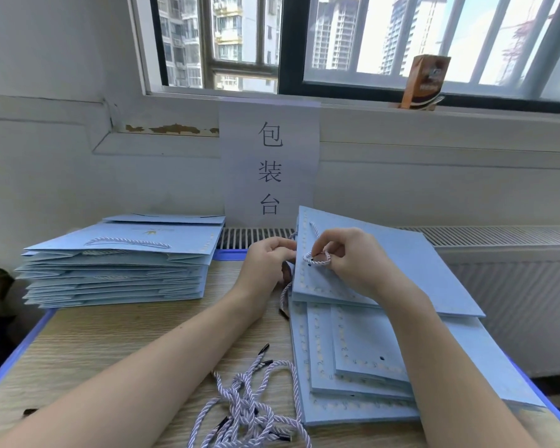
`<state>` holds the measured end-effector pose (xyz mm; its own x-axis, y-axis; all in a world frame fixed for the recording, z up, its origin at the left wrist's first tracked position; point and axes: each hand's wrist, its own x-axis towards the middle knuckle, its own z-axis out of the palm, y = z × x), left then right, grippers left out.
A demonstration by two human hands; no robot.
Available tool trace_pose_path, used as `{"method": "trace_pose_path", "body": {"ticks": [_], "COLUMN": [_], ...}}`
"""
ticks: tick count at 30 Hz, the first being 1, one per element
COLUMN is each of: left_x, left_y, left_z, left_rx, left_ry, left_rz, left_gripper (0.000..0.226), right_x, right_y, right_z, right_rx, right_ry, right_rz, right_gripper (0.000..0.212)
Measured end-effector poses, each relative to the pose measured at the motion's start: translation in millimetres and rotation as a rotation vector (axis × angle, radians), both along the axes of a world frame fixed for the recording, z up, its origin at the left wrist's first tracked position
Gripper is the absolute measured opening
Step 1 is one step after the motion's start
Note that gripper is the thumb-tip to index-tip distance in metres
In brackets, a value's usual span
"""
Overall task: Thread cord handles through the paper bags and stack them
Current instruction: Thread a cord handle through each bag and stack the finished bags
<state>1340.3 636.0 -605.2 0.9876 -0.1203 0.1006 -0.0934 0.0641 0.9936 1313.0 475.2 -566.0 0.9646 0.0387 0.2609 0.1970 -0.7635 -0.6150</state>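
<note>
A light blue paper bag lies tilted on top of a pile of flat bags at the right. My right hand pinches a loop of white twisted cord at a hole near the bag's left edge. My left hand grips that edge, where more cord hangs down behind it. A stack of bags with cord handles rests at the left. Several loose cords lie tangled near the front.
The wooden table has a blue rim. A paper sign hangs on the wall behind. A radiator runs along the right. A brown carton stands on the window sill.
</note>
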Motion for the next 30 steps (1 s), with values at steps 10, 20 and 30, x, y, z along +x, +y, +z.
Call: {"method": "trace_pose_path", "body": {"ticks": [10,20,30], "left_x": [0.0,2.1,2.8], "left_y": [2.0,1.0,0.2], "left_z": [-1.2,-1.1,-1.2], "left_rx": [0.016,0.05,0.056], "left_ry": [-0.031,-0.006,0.013], "left_rz": [-0.067,-0.05,-0.038], "left_gripper": [0.02,0.016,0.016], "right_x": [-6.8,-11.7,-5.0], "right_y": [-6.1,-12.9,-6.6], "right_z": [9.2,17.7,5.9], "right_rx": [0.16,0.629,0.331], "right_ry": [0.223,0.479,0.282], "right_rz": [-0.013,-0.01,0.028], "right_gripper": [0.016,0.023,0.013]}}
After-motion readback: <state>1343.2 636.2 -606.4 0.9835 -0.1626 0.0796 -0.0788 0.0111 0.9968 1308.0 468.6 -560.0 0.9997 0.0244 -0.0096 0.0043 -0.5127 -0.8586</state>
